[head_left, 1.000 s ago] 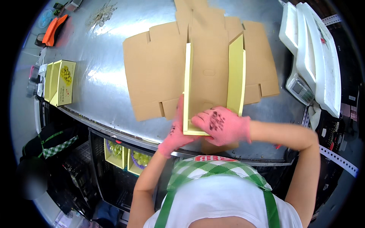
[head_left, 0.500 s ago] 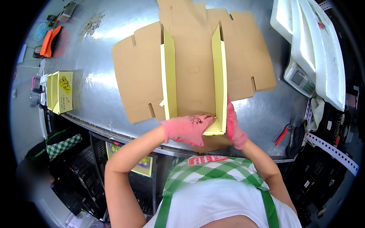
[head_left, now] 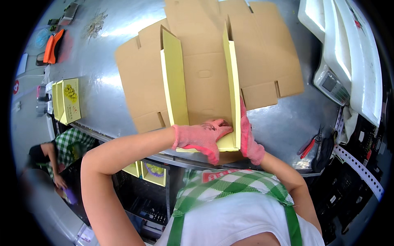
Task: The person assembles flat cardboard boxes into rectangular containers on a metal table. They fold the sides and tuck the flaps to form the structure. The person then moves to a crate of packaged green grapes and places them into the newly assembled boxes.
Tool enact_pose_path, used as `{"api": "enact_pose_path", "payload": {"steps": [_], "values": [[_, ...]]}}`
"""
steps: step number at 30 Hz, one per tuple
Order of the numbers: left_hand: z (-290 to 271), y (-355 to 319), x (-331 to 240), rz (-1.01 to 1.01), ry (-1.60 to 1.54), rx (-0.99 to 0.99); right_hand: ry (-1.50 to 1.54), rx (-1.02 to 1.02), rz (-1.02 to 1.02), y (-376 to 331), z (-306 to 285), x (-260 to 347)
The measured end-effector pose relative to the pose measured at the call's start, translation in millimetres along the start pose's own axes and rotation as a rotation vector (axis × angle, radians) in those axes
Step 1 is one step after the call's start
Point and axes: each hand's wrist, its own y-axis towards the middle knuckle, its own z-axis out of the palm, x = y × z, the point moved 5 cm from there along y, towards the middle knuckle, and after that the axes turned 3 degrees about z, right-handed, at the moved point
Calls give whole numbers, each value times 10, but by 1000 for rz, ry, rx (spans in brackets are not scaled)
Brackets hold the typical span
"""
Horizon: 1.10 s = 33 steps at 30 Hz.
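- Pressing at the near end of an open carton (head_left: 176,78), a worker in pink gloves and a green checked apron leans over a metal table (head_left: 104,96).
- The carton stands near the table's front edge, its two yellow long walls upright and running away from the worker, brown cardboard between them; whether that floor belongs to the carton or to sheets beneath cannot be told.
- The left hand (head_left: 201,137) lies palm down across the near end, fingers bent inside and thumb over the near side; how firmly it grips, or whether it only pushes, cannot be told.
- The right hand (head_left: 249,139) is spread long against the outside of the right wall, fingers extended, bracing it rather than closing around it.
- The step in hand appears to be setting the near end panel (head_left: 230,142) and its corner with the right wall.
- That calls for steady pressure from inside, an equal push back from outside, and a square corner; the far end, which shows no yellow cross panel, would seem to call for like treatment.
- Brown cardboard sheets (head_left: 271,57) spread to both sides, a printed yellow box (head_left: 70,101) sits at left, and red-handled pliers (head_left: 308,148) lie at right.
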Motion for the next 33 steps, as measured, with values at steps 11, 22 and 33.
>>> {"api": "enact_pose_path", "payload": {"steps": [11,22,33], "values": [[14,163,-200,138,-152,25,-155,-8,28,109,-319,1],[146,80,-29,23,-238,77,-263,-17,-3,0,-446,-120],[206,389,168,-2,-189,169,-348,-54,-14,-45,-591,-182]]}}
